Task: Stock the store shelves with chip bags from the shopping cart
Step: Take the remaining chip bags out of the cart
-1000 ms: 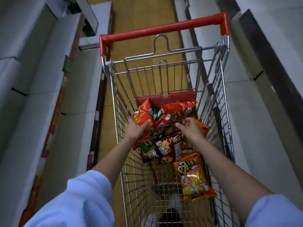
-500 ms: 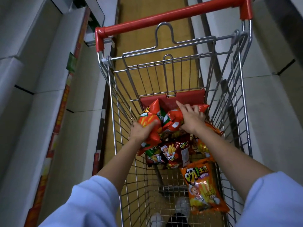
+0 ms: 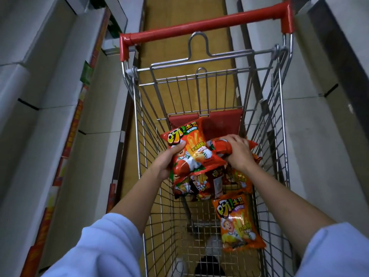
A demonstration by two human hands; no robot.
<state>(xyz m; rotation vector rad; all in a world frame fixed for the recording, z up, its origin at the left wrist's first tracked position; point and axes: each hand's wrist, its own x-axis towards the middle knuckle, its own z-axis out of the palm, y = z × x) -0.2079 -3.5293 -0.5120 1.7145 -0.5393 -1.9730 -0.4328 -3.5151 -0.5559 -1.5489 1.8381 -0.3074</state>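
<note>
Two hands reach into the shopping cart (image 3: 279, 108). The left hand (image 3: 167, 162) pinches a red chip bag (image 3: 192, 150), thumb on top, its long axis angled up-left beyond the fingers. The right hand (image 3: 238, 150) clasps a second red bag (image 3: 217, 145), probably lying crosswise under the fingers.

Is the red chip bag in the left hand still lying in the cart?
No, it's lifted. The left hand holds the red chip bag above the pile in the cart.

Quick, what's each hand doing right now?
Left hand: closed, holding a red chip bag.
Right hand: closed on another red bag in the cart.
</note>
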